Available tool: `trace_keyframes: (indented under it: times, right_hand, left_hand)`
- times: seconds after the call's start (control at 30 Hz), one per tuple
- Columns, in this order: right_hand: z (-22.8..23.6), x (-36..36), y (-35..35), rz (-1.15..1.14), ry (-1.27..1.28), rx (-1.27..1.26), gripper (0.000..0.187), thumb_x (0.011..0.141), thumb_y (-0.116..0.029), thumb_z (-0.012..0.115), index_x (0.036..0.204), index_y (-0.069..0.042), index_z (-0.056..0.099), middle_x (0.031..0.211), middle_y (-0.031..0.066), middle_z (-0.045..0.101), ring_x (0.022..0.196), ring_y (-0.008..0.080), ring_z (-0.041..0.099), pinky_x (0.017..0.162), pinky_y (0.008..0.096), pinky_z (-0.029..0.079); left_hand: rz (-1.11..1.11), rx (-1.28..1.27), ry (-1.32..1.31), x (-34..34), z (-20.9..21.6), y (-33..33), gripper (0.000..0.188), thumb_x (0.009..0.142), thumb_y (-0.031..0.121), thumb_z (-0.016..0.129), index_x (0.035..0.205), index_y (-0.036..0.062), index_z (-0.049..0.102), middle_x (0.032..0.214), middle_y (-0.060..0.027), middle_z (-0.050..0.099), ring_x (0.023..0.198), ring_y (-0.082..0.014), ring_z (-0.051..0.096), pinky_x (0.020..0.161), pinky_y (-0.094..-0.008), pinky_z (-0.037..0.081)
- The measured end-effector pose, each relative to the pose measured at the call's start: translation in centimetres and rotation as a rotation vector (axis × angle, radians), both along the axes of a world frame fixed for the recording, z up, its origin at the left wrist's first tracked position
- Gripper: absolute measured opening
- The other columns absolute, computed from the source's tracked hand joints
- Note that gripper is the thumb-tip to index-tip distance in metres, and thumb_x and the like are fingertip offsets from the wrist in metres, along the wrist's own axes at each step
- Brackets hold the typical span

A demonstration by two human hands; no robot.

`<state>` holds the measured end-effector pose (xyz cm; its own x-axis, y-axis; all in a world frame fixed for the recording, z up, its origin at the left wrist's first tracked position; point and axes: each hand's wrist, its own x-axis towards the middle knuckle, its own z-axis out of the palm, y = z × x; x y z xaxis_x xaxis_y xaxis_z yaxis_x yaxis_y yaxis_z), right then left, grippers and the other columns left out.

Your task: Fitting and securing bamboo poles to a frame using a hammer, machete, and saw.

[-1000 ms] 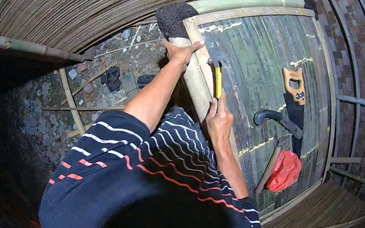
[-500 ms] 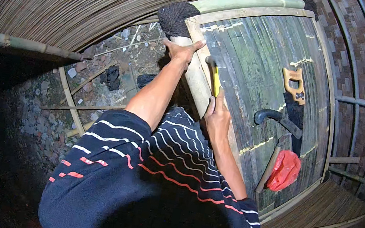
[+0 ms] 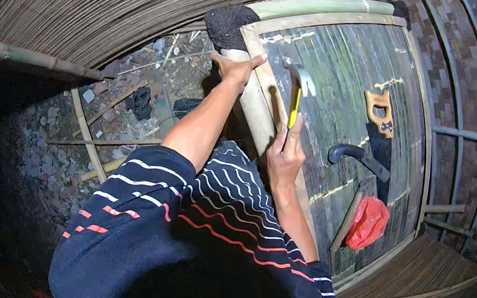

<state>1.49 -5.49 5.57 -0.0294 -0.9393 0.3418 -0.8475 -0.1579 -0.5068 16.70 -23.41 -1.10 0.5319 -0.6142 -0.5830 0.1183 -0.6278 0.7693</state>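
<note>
My right hand (image 3: 286, 157) is closed round the yellow handle of a claw hammer (image 3: 295, 107), whose metal head is above the near-left edge of a bamboo-slat platform (image 3: 343, 81). Across a thick pale bamboo pole (image 3: 256, 112) lies my left hand (image 3: 238, 71), gripping it near the corner. Its thumb presses on the flat wooden strip (image 3: 258, 44) that runs along the platform's edge beside the pole. Dark fibre rope (image 3: 230, 25) is wrapped round the corner next to my left hand.
On the platform lie a handsaw (image 3: 379, 113) with a wooden handle, a dark curved-handled tool (image 3: 355, 155), a blade with a wooden handle (image 3: 349, 216) and a red plastic bag (image 3: 367, 224). A green bamboo rail (image 3: 327, 10) borders the far side. Rubble and sticks (image 3: 86, 128) cover the ground at left.
The hammer has lifted away from the wooden strip and swung a little to the right, with my right hand tilting along. My left hand keeps its place on the pole.
</note>
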Motion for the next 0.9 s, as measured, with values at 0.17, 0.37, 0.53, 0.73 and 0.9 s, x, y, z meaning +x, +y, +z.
trace_keyframes:
  times: [0.17, 0.37, 0.53, 0.73, 0.9]
  right_hand:
    - [0.8, 0.1, -0.1, 0.069, 0.009, 0.152, 0.049, 0.097, -0.01, 0.065, 0.143, 0.004, 0.053, 0.074, 0.0245, 0.068, 0.061, 0.0393, 0.068, 0.054, 0.0467, 0.052]
    - [-0.3, -0.4, 1.5, -0.026, -0.032, -0.067, 0.053, 0.097, -0.009, 0.066, 0.147, 0.0, 0.052, 0.088, 0.028, 0.071, 0.067, 0.0377, 0.072, 0.06, 0.0475, 0.056]
    - [1.8, 0.5, 1.2, 0.0, -0.018, 0.17, 0.049, 0.098, -0.01, 0.066, 0.145, -0.002, 0.054, 0.083, 0.0284, 0.07, 0.069, 0.0401, 0.072, 0.06, 0.0459, 0.055]
    - [-0.6, -0.9, 1.8, -0.079, 0.031, 0.206, 0.05, 0.098, -0.012, 0.065, 0.146, -0.003, 0.055, 0.072, 0.0276, 0.065, 0.061, 0.0382, 0.068, 0.056, 0.046, 0.052]
    - [3.7, -1.0, 0.3, -0.088, -0.086, -0.097, 0.047, 0.101, -0.017, 0.063, 0.146, -0.002, 0.055, 0.065, 0.0249, 0.062, 0.052, 0.0361, 0.065, 0.05, 0.0471, 0.048]
  left_hand:
    - [-0.039, -0.128, 0.029, -0.2, -0.9, 0.0, 0.158, 0.052, 0.031, 0.104, 0.156, -0.0123, -0.007, 0.161, -0.0336, 0.022, 0.148, -0.0365, 0.031, 0.125, -0.0348, 0.025]
    - [-0.061, -0.086, -0.023, -0.7, -2.0, -0.6, 0.165, 0.053, 0.037, 0.103, 0.155, -0.0115, -0.016, 0.162, -0.0356, 0.02, 0.151, -0.039, 0.028, 0.126, -0.0352, 0.024]
    - [-0.044, -0.048, 0.022, 0.3, -1.4, -0.2, 0.166, 0.053, 0.037, 0.103, 0.156, -0.0094, -0.018, 0.162, -0.0339, 0.022, 0.149, -0.0379, 0.033, 0.125, -0.0347, 0.026]
    - [-0.024, -0.091, 0.073, -0.7, -2.4, -0.5, 0.161, 0.052, 0.033, 0.103, 0.158, -0.0072, -0.013, 0.167, -0.0295, 0.015, 0.154, -0.0353, 0.024, 0.127, -0.0358, 0.021]
    - [-0.036, -0.072, -0.011, 0.1, -2.6, -0.8, 0.163, 0.057, 0.037, 0.102, 0.155, -0.0106, -0.019, 0.163, -0.0326, 0.017, 0.15, -0.0374, 0.031, 0.124, -0.0375, 0.028]
